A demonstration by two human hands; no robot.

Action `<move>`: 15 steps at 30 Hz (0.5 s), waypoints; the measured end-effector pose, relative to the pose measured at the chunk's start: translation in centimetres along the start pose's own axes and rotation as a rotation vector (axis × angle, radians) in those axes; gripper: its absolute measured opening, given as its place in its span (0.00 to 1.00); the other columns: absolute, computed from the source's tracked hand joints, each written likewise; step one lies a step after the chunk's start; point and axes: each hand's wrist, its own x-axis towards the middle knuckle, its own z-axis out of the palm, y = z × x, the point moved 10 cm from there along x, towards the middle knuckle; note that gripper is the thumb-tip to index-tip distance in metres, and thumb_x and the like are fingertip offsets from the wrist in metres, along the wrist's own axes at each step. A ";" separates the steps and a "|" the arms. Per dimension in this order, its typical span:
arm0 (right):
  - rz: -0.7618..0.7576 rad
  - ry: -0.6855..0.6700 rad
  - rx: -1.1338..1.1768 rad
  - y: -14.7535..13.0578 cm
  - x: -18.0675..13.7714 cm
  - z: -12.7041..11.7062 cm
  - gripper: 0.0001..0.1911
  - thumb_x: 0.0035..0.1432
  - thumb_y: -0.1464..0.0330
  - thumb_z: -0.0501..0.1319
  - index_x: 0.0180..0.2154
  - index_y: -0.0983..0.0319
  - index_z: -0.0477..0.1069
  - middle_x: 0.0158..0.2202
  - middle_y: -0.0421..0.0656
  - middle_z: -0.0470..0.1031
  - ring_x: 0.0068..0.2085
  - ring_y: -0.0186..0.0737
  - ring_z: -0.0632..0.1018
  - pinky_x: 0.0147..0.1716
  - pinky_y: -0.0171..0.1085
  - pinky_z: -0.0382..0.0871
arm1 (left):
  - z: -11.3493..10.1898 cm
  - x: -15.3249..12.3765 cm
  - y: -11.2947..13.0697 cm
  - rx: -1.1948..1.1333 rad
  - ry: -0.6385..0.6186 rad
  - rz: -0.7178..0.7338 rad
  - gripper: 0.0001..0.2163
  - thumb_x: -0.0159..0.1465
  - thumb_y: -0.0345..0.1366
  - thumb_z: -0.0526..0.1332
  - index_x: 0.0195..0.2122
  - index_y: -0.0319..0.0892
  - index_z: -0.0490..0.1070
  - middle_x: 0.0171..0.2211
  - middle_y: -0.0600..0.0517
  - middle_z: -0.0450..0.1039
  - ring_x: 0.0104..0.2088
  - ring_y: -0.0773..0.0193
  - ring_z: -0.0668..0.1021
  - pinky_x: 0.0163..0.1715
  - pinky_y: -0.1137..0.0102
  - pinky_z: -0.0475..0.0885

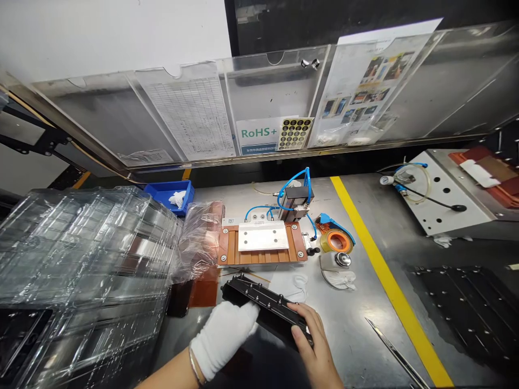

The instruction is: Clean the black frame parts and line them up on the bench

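Note:
A long black part with silver studs point(259, 294) is tilted above the bench in front of me. My right hand point(312, 340), bare, grips its right end, thumb on the near side and fingers over the top. My left hand point(225, 335), in a white glove, is closed, its fingertips touching the part's near face; whatever it may hold is hidden. Just beyond lies a fixture with a brown base point(229, 246) and a silver plate point(263, 236). A brown sheet point(205, 289) and a dark phone-like slab point(179, 298) lie left of the part.
Stacked clear plastic trays point(101, 254) fill the left side. A blue bin point(166, 195) stands behind them. Right of the fixture are a tape roll point(336, 241) and a pump bottle point(338, 262). Tweezers point(393, 348) lie near a yellow line point(389, 286); a studded black tray point(466, 313) is farther right.

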 end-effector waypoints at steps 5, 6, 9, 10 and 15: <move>-0.024 -0.047 -0.012 1.2 -0.1 1.8 0.20 0.68 0.51 0.52 0.53 0.52 0.70 0.53 0.44 0.71 0.57 0.50 0.70 0.58 0.46 0.65 | -1.3 0.2 5.5 0.008 0.088 0.155 0.17 0.63 0.25 0.55 0.53 0.39 0.70 0.38 0.45 0.80 0.26 0.53 0.82 0.22 0.64 0.79; -0.032 -0.065 -0.016 1.4 -0.1 2.1 0.19 0.68 0.52 0.52 0.53 0.51 0.70 0.53 0.44 0.71 0.57 0.49 0.70 0.58 0.46 0.66 | -1.4 0.2 6.3 0.008 0.100 0.170 0.15 0.63 0.25 0.56 0.51 0.38 0.71 0.37 0.45 0.80 0.25 0.53 0.82 0.21 0.64 0.78; -0.037 -0.107 -0.015 1.6 0.0 2.3 0.19 0.68 0.53 0.53 0.54 0.51 0.70 0.54 0.44 0.71 0.58 0.49 0.70 0.58 0.47 0.65 | -1.2 0.5 7.1 -0.009 0.096 0.171 0.12 0.63 0.26 0.57 0.47 0.39 0.72 0.33 0.47 0.80 0.24 0.53 0.82 0.20 0.65 0.77; -0.032 -0.117 -0.010 1.6 0.0 2.2 0.19 0.67 0.52 0.53 0.54 0.51 0.70 0.54 0.44 0.71 0.58 0.50 0.70 0.58 0.47 0.65 | -1.1 0.6 6.7 -0.015 0.100 0.167 0.13 0.64 0.27 0.57 0.49 0.40 0.71 0.34 0.47 0.80 0.25 0.54 0.82 0.21 0.66 0.77; 0.040 -0.078 0.003 1.3 -0.2 0.4 0.22 0.66 0.48 0.52 0.53 0.51 0.72 0.54 0.44 0.71 0.59 0.51 0.69 0.60 0.49 0.62 | 0.2 0.3 1.3 -0.043 0.025 0.036 0.16 0.63 0.27 0.59 0.52 0.47 0.70 0.33 0.52 0.80 0.28 0.62 0.82 0.30 0.73 0.76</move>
